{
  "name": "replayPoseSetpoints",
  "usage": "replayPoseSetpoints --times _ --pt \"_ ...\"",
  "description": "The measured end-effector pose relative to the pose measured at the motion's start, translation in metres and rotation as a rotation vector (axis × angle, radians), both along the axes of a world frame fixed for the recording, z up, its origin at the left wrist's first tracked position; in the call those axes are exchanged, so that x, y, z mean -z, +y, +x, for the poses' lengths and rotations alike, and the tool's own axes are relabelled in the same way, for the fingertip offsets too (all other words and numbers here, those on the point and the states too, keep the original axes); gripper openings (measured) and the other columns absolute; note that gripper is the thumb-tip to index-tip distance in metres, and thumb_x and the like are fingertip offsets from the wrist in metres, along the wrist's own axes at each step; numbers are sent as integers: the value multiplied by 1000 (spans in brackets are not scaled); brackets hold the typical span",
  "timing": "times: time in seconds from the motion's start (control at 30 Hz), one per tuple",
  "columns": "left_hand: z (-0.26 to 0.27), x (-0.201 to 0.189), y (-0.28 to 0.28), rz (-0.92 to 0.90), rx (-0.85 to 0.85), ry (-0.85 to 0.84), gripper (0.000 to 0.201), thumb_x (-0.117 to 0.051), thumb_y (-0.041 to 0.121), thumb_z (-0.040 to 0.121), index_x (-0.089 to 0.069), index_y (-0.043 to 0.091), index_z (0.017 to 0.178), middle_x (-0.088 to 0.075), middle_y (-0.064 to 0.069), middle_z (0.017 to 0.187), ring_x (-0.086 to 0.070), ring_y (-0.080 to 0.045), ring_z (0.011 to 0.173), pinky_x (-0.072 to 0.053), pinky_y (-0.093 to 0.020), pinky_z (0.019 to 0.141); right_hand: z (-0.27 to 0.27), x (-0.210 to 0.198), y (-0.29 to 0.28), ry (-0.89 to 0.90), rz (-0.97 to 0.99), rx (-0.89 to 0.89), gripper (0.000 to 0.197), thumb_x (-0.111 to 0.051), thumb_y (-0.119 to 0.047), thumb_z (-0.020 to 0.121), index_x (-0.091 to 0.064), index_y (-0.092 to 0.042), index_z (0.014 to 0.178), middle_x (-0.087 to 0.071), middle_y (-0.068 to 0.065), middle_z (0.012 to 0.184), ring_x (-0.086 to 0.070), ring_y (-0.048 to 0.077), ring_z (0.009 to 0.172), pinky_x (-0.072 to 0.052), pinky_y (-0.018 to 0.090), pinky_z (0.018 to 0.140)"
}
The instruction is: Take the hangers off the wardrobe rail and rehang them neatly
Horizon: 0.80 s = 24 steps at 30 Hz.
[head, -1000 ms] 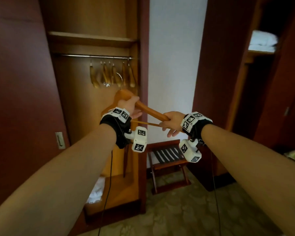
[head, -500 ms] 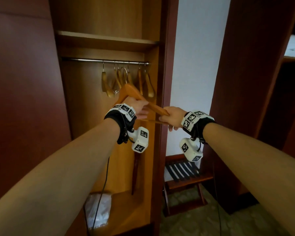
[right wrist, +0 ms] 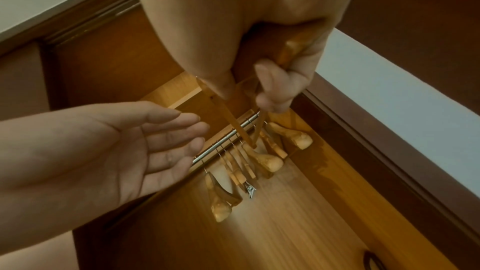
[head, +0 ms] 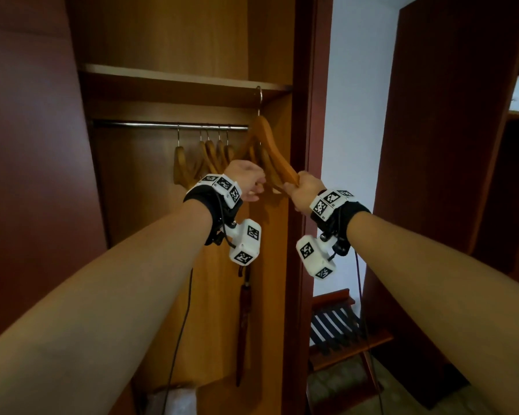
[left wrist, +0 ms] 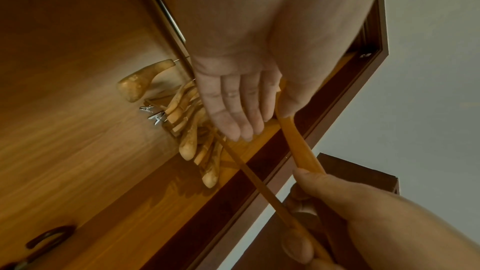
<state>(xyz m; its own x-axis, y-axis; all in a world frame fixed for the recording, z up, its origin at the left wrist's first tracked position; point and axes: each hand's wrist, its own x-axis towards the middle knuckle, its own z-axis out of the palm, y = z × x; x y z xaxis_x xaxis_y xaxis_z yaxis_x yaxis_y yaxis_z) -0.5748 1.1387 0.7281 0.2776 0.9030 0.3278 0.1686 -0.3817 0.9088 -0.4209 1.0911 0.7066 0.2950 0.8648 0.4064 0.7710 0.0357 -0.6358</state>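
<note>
My right hand (head: 304, 190) grips the right end of a wooden hanger (head: 274, 154) and holds it upright at the wardrobe's right side. Its metal hook reaches above the steel rail (head: 150, 124). In the right wrist view my fingers (right wrist: 272, 69) curl round the hanger's arm and lower bar (right wrist: 228, 116). My left hand (head: 246, 178) is beside the hanger's left part, fingers (left wrist: 233, 110) straight and palm (right wrist: 130, 151) showing; whether it touches the wood I cannot tell. Several wooden hangers (head: 207, 157) hang bunched on the rail, some with metal clips (left wrist: 155, 117).
A wooden shelf (head: 162, 76) runs just above the rail. The dark wardrobe frame (head: 306, 175) stands close on the right. A folded dark red umbrella (head: 244, 319) hangs inside. A luggage rack (head: 336, 324) stands on the floor to the right, and a white bag (head: 180, 399) lies in the wardrobe bottom.
Both hands rose toward the rail and the hanger swung from slanted to upright, its hook now above the rail. My left hand released its grip on the hanger and opened.
</note>
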Motion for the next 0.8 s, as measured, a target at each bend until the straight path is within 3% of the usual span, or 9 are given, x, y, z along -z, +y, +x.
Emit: replayPoseSetpoints --times 0.13,0.27,0.37,0.47,0.6,0.7,0.73,0.8 --pt "0 -7 37 38 -35 25 11 -56 13 95 -66 13 99 -69 -8 103 -67 -20 85 -60 -33 72 2 -10 39 105 -22 8 27 -46 -32 97 -51 -12 115 -61 12 90 -63 27 75 -58 43 76" --pt "3 -10 79 88 -89 90 9 -57 16 93 -66 16 94 -70 -13 101 -70 -25 89 -61 -40 75 10 -15 79 125 -25 -6 22 -44 -30 98 -49 -13 111 -60 10 89 -61 25 72 -57 41 75" --pt "11 -14 105 140 -156 139 9 -57 18 94 -65 21 91 -71 -10 99 -70 -25 90 -61 -40 76 15 -19 112 122 -22 -8 18 -44 -29 98 -49 -13 102 -56 7 78 -60 26 71 -55 40 75" --pt "23 -23 135 169 -209 186 11 -57 18 94 -64 23 88 -71 -10 100 -68 -22 85 -61 -35 74 22 -31 149 106 -65 -11 24 -41 -31 99 -52 -10 99 -57 7 70 -58 26 65 -51 35 66" --pt "34 -36 171 207 -267 262 9 -56 19 95 -62 24 88 -69 -7 96 -67 -17 81 -59 -30 67 34 -45 191 102 -93 -44 25 -40 -30 100 -53 -10 106 -59 9 75 -59 26 69 -52 35 69" --pt "37 -38 194 216 -302 340 9 -56 18 95 -63 18 101 -66 -6 94 -66 -20 84 -60 -35 74 37 -49 224 162 -95 -78 31 -43 -25 100 -52 -4 120 -60 12 84 -63 28 79 -55 37 79" --pt "38 -38 201 229 -313 391 11 -57 18 94 -63 17 102 -65 -5 95 -66 -21 85 -60 -35 75 39 -49 233 180 -101 -80 33 -44 -23 99 -51 -2 124 -60 13 85 -63 28 81 -56 35 80" --pt "39 -36 215 296 -329 518 15 -59 19 92 -65 17 106 -64 -2 101 -62 -18 88 -53 -23 69 42 -49 251 163 -102 -107 38 -47 -18 99 -50 1 131 -62 18 103 -61 24 84 -52 15 62"
